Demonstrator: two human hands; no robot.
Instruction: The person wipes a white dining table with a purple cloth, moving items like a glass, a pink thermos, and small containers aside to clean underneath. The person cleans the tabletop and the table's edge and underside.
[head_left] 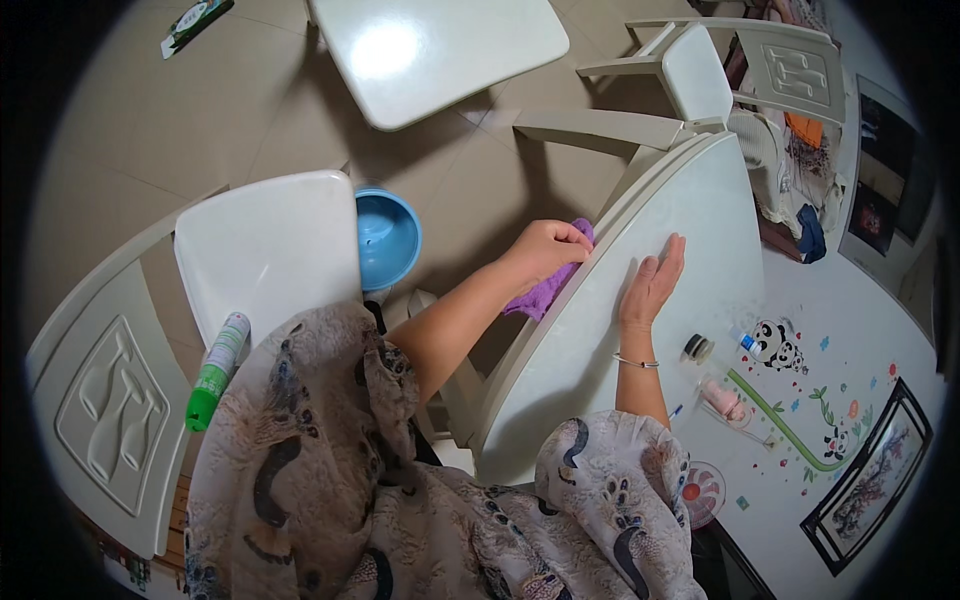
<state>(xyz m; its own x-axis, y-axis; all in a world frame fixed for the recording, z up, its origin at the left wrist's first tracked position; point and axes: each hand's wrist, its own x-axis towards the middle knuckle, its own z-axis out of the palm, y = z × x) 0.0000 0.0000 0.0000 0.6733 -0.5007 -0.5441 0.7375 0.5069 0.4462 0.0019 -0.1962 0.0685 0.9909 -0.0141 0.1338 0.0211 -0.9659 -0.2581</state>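
My left hand is at the curved edge of a white table, fingers closed on a crumpled purple cloth. The cloth hangs along the side of the table, partly hidden behind my hand and wrist. To the right, my right hand rests on the tabletop, its fingers stretched out and holding nothing. A thin bracelet circles that wrist.
A blue basin stands beside a white chair, which bears a green spray can. Farther off are a white stool-like seat and another chair. A lidded jar and a small fan sit right.
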